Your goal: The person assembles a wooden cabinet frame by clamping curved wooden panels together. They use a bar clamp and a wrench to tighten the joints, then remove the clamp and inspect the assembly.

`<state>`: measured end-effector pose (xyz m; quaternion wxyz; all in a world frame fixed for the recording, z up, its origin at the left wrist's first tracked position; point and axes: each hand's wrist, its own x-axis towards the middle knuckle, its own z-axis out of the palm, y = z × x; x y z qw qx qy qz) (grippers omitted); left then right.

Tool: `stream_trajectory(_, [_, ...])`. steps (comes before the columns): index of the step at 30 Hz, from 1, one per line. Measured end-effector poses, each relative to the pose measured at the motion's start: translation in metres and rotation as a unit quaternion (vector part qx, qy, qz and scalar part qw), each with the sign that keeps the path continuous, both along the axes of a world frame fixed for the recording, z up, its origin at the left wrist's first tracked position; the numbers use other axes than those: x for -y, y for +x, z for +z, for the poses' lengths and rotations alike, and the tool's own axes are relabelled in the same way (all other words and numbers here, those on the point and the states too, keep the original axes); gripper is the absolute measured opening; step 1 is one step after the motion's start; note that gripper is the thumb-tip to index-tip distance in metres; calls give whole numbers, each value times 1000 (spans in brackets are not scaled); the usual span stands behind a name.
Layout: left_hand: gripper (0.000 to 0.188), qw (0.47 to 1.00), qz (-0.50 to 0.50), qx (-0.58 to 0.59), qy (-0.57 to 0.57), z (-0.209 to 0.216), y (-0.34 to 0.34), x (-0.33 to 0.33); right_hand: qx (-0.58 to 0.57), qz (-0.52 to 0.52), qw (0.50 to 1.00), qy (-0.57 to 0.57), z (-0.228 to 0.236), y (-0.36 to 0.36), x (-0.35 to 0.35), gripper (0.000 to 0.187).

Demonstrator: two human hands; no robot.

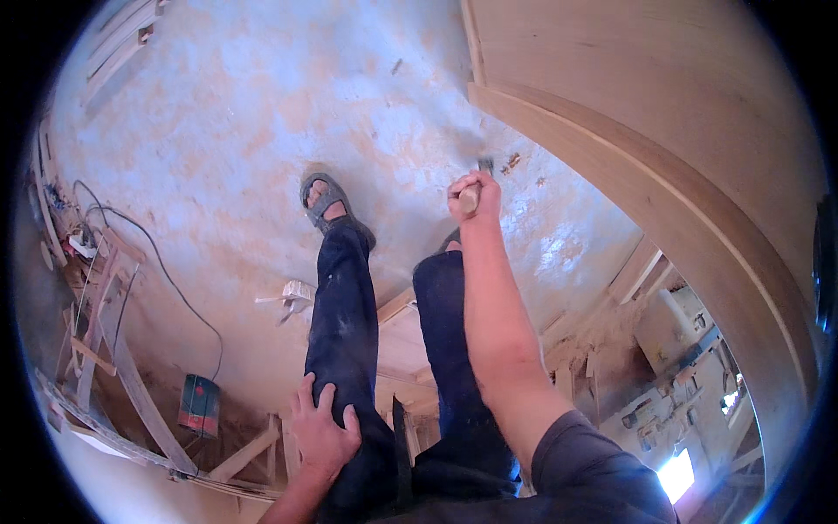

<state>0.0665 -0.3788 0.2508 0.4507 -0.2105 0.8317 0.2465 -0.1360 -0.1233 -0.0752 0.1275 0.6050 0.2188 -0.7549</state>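
Note:
My right hand (476,194) is closed in a fist around a wooden-handled tool (470,201). The butt of its handle points back at me, and a small dark metal end shows beyond my knuckles; its exact kind cannot be made out. My right arm stretches forward above the floor, left of a large wooden panel (646,157) with a thick edge strip, and the fist is apart from that panel. Down by my left thigh, my left hand (325,428) rests on the dark trousers with its fingers spread and nothing in it.
Dusty floor (218,131) lies around my sandalled feet. A dark cable (188,301) runs at the left to a dark green and red box (199,406) beside a wooden frame (131,384). Near my left leg lies a small white object (298,295). Tools and clutter sit at the lower right.

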Motion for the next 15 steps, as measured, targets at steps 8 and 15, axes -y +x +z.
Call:
stream_trajectory(8, [42,999,27,-5,-16,-2,2,-2,-35,62,994,-78,2,-41,21,21])
stream_trajectory(15, [42,999,23,-24,-19,2,3,-1,-101,72,988,-87,8,-53,0,20])
